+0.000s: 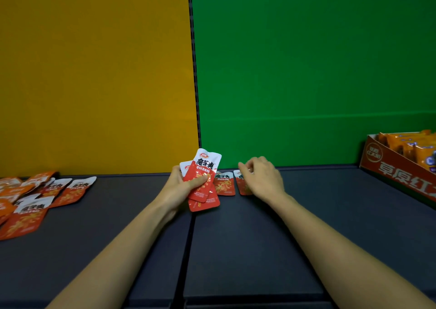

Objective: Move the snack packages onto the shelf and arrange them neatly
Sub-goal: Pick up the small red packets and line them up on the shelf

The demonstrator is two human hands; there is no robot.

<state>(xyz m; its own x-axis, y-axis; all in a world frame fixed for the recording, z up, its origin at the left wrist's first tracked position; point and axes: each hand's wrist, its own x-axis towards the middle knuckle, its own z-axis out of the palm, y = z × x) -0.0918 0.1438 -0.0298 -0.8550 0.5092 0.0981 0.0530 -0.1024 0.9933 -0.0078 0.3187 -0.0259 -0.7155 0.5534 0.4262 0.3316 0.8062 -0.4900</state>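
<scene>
Our left hand (181,186) grips a fanned stack (204,181) of packets as a ready supply. Right of the stack, our right hand (262,179) pinches one packet (243,186) flat onto the shelf (330,214), beside a laid packet (225,186), starting a row.

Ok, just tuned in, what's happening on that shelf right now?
A person is laying out red snack packets on the dark shelf. The left hand holds a small fan of packets, while the right hand rests on a packet lying flat beside another placed packet. A loose pile waits at the left.
</scene>
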